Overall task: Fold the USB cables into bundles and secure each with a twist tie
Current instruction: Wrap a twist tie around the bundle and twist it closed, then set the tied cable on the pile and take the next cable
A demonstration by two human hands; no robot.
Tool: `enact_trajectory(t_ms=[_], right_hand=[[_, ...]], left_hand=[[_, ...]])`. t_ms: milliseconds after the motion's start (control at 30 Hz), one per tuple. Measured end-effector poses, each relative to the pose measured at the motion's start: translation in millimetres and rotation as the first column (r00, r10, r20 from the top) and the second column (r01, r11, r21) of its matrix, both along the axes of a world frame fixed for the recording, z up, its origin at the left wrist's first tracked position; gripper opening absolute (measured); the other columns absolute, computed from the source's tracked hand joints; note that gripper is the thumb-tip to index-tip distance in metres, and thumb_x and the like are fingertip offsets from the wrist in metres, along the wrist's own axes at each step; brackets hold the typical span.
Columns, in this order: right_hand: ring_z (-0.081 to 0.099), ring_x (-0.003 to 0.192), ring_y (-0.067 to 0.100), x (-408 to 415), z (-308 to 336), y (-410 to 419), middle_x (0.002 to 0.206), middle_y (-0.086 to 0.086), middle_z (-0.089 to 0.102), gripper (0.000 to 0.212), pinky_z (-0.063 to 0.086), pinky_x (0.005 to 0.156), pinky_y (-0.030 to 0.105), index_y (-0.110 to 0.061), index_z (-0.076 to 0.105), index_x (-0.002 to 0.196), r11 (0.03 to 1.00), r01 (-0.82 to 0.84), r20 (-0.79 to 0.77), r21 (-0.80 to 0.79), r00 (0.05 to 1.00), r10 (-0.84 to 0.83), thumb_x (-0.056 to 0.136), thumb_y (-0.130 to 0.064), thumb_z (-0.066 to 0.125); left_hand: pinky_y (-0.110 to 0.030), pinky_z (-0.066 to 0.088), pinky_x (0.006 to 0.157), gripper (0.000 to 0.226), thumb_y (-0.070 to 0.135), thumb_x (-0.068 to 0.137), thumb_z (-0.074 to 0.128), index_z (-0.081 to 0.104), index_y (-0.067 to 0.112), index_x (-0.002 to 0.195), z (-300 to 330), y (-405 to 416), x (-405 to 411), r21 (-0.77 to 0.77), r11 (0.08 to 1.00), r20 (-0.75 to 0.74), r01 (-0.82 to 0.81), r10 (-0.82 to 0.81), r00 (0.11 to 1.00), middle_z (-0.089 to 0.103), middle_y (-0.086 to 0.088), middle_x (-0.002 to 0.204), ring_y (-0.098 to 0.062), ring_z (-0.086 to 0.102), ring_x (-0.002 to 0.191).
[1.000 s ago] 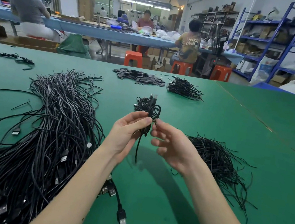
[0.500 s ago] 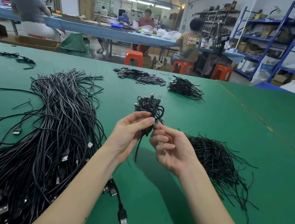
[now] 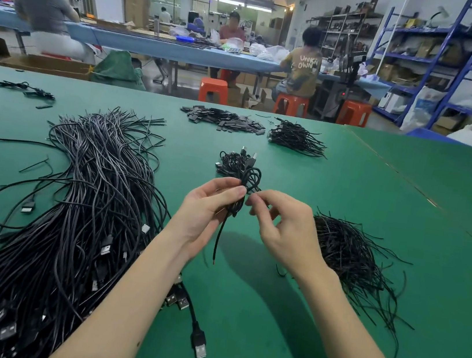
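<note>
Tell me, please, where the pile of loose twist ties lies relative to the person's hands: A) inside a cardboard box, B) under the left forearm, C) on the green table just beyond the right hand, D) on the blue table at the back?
C: the pile of loose twist ties spreads over the green table right beside the right hand, while the left hand grips the folded cable bundle.
</note>
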State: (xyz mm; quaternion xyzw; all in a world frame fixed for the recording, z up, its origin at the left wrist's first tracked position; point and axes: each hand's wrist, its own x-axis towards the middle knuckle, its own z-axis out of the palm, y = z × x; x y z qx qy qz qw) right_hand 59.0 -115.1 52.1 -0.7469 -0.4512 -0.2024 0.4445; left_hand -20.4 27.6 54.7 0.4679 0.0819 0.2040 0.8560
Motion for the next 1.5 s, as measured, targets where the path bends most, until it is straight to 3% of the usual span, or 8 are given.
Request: enact_trajectory(t_ms=[67,133,233,433,567,833,1167,1500], right_hand=[[0.047,0.045,0.009,-6,2,7,0.062,-0.009,0.057,0.026,0.036,0.044,0.021,-0.016,0.066,0.075,0.968,-0.165,-0.472,0.190,0.849,0.238,0.100,-0.021,0.060],[0.037,0.039,0.007,-11,8,13,0.058,-0.006,0.045,0.026,0.024,0.035,0.015,-0.014,0.060,0.072,0.871,-0.175,-0.806,0.458,0.331,0.490,0.097,-0.021,0.059],[0.029,0.035,0.003,-10,15,10,0.056,-0.006,0.036,0.020,0.016,0.031,0.011,-0.012,0.059,0.067,0.774,-0.050,-0.738,0.632,-0.345,0.580,0.086,-0.019,0.061],[0.018,0.041,-0.002,-8,19,7,0.051,-0.006,0.033,0.012,0.020,0.027,0.017,-0.006,0.054,0.071,0.723,0.101,-0.533,0.684,-0.607,0.589,0.082,-0.006,0.060],[0.025,0.036,0.001,-8,19,8,0.054,-0.008,0.036,0.017,0.018,0.028,0.012,-0.013,0.056,0.073,0.781,-0.007,-0.693,0.624,-0.468,0.549,0.087,-0.020,0.063],[0.070,0.069,0.011,-11,4,19,0.102,0.008,0.073,0.022,0.053,0.058,0.022,-0.019,0.060,0.102,0.992,-0.081,-0.889,0.100,0.440,0.126,0.093,-0.037,0.070],[0.068,0.059,0.019,6,-5,37,0.072,-0.002,0.073,0.019,0.061,0.066,0.041,-0.023,0.068,0.077,0.993,0.098,-0.504,0.072,0.863,-0.048,0.085,-0.007,0.073],[0.068,0.098,0.028,98,9,110,0.101,0.011,0.076,0.024,0.053,0.092,0.034,-0.010,0.078,0.099,0.918,0.206,-0.221,-0.339,0.931,-0.291,0.089,-0.002,0.058]], left_hand=[[-0.018,0.052,0.072,0.033,0.012,0.064,0.079,0.070,0.012,0.095,-1,0,0,0.025,1.000,0.032,-0.014,0.013,0.999,0.074,0.000,0.081,-0.009,0.067,0.073],[-0.017,0.053,0.074,0.034,0.010,0.064,0.079,0.069,0.011,0.096,-1,0,1,0.032,0.999,0.073,-0.031,0.029,0.997,0.074,-0.001,0.082,-0.009,0.068,0.076],[-0.017,0.052,0.076,0.031,0.009,0.063,0.080,0.070,0.013,0.092,-2,1,0,0.123,0.990,0.111,-0.072,0.058,0.992,0.073,0.000,0.083,-0.009,0.068,0.079],[-0.018,0.052,0.079,0.031,0.011,0.061,0.081,0.071,0.013,0.091,-6,3,-1,0.205,0.974,0.093,-0.096,0.078,0.993,0.073,0.001,0.083,-0.011,0.066,0.082],[-0.021,0.048,0.078,0.029,0.018,0.062,0.082,0.073,0.020,0.090,-5,2,0,0.183,0.979,0.033,-0.089,0.084,0.996,0.074,0.002,0.086,-0.008,0.066,0.082],[-0.021,0.055,0.066,0.010,0.013,0.090,0.072,0.066,0.019,0.094,-13,7,9,0.022,0.981,-0.084,-0.190,0.192,0.978,0.074,-0.004,0.091,-0.012,0.065,0.073],[-0.031,0.048,0.075,0.008,0.022,0.095,0.065,0.058,0.020,0.095,-33,6,21,0.305,0.918,-0.294,-0.255,0.346,0.891,0.071,-0.005,0.103,-0.017,0.060,0.083],[-0.032,0.050,0.079,0.015,0.039,0.089,0.066,0.064,0.024,0.093,-53,7,23,0.601,0.793,-0.384,-0.100,0.396,0.834,0.070,0.000,0.095,-0.017,0.062,0.085]])
